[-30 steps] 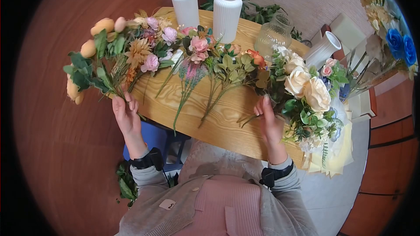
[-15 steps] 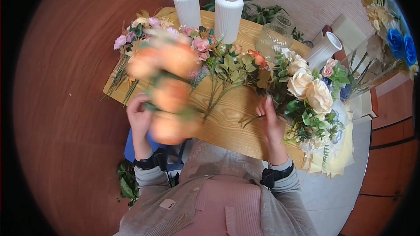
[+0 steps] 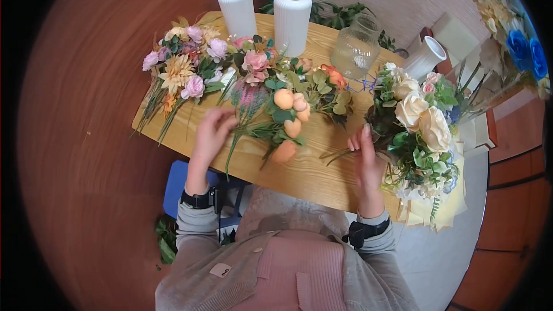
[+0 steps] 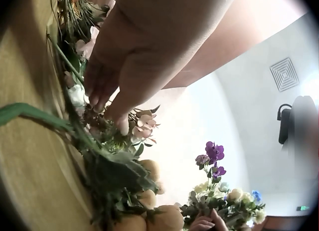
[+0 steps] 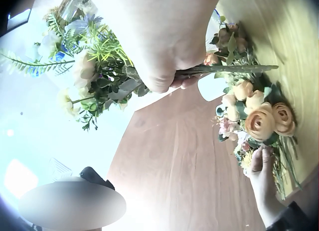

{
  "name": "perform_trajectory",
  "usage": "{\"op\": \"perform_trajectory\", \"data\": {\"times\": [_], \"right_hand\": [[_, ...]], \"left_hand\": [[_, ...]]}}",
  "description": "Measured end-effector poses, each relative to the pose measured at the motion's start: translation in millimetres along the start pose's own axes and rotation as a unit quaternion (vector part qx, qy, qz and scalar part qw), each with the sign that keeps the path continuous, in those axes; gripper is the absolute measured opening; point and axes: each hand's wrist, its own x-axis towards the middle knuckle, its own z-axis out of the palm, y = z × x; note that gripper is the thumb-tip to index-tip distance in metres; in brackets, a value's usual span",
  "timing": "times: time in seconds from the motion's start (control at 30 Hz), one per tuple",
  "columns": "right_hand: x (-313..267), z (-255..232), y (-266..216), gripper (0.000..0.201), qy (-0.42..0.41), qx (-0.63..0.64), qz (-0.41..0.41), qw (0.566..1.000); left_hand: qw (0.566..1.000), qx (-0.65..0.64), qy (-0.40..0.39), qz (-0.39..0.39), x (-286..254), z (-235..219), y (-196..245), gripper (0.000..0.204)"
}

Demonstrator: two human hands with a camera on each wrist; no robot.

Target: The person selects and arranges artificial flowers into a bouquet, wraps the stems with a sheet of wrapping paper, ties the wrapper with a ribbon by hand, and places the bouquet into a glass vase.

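My left hand (image 3: 212,133) is over the table's left half, fingers loosely bent beside the stems of a bunch of orange artificial flowers (image 3: 292,129). That bunch lies across other stems, its rounded heads to the right. In the left wrist view the fingers hang beside its dark leaves (image 4: 117,173), with nothing seen between them. My right hand (image 3: 367,158) grips the stems (image 5: 239,69) of a mixed bouquet with large cream roses (image 3: 435,129), white blooms and greenery. The stem ends stick out past the fingers to the left.
Pink and tan flower bunches (image 3: 175,72) lie along the left edge of the wooden table (image 3: 311,167). Two white ribbed vases (image 3: 292,26) and a glass vase (image 3: 354,46) stand behind; another white vase (image 3: 425,57) tilts at the right. Pale wrapping paper (image 3: 455,207) lies under the bouquet.
My left hand has swung the orange bunch from the left edge rightward and laid it mid-table; its fingers have come away from the stems. The right hand keeps its grip on the bouquet.
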Motion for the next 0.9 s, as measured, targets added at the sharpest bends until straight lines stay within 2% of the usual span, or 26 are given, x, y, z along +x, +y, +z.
{"op": "perform_trajectory", "data": {"times": [0.03, 0.07, 0.13, 0.2, 0.27, 0.3, 0.4, 0.43, 0.47, 0.63, 0.7, 0.73, 0.8, 0.83, 0.87, 0.9], "right_hand": [[-0.4, 1.2, -1.1, 0.013, -0.005, -0.006, 0.002, 1.000], [-0.7, 2.2, -2.2, 0.013, -0.010, -0.011, 0.003, 1.000], [0.1, 3.7, -2.8, 0.014, -0.015, -0.015, 0.001, 1.000], [-0.8, 7.0, -5.8, 0.014, -0.019, -0.019, -0.002, 1.000], [-2.8, 10.9, -10.1, 0.017, -0.024, -0.048, 0.022, 0.998], [-3.0, 9.1, -9.2, 0.017, -0.021, -0.047, 0.021, 0.998], [-3.8, 4.3, -6.6, 0.017, -0.025, -0.049, 0.020, 0.998], [-3.7, 4.1, -7.2, 0.016, -0.022, -0.053, 0.018, 0.998], [-3.3, 4.2, -7.9, 0.016, -0.020, -0.057, 0.016, 0.998], [-3.4, 5.0, -11.1, 0.015, -0.016, -0.044, 0.018, 0.999], [-3.3, 4.2, -10.4, 0.015, -0.018, -0.045, 0.016, 0.999], [-2.9, 2.3, -8.0, 0.014, -0.026, -0.042, 0.014, 0.999], [-2.8, 2.0, -5.8, 0.013, -0.038, -0.035, 0.011, 0.999], [-3.7, 2.0, -5.5, 0.013, -0.031, -0.041, 0.016, 0.999], [-4.2, 2.2, -5.3, 0.012, -0.024, -0.048, 0.021, 0.998], [-4.4, 2.6, -5.5, 0.012, -0.025, -0.047, 0.020, 0.998]], "left_hand": [[0.996, 0.048, 0.047, 0.066, 7.9, -5.8, 8.7, 0.021], [0.996, 0.048, 0.046, 0.067, 15.3, -5.8, 7.9, 0.021], [0.976, 0.140, 0.120, 0.118, 31.9, -7.0, 1.3, 0.029], [0.974, 0.158, 0.108, 0.125, 48.7, -4.8, -21.1, 0.035], [0.989, 0.147, -0.012, 0.012, 62.4, -3.2, -26.1, 0.035], [0.989, 0.147, -0.014, 0.014, 68.1, -2.3, -28.7, 0.035], [0.990, 0.128, -0.059, -0.003, 85.6, 1.3, -47.7, 0.035], [0.998, 0.060, -0.024, 0.008, 92.6, 4.4, -70.6, 0.034], [1.000, -0.008, 0.011, 0.018, 96.0, 5.8, -72.7, 0.033], [0.993, -0.094, 0.065, 0.033, 85.7, 4.3, -56.1, 0.026], [0.980, -0.182, 0.077, -0.034, 80.9, 1.5, -53.8, 0.020], [0.980, -0.181, 0.078, -0.032, 77.7, 2.2, -59.0, 0.020], [0.956, -0.257, 0.135, 0.039, 73.1, 5.5, -85.4, 0.021], [0.978, -0.110, 0.101, 0.145, 76.2, -7.5, -91.4, 0.014], [0.978, -0.108, 0.103, 0.146, 77.1, -7.3, -96.7, 0.014], [0.982, -0.156, 0.086, 0.069, 77.3, -5.7, -102.4, 0.018]]}}
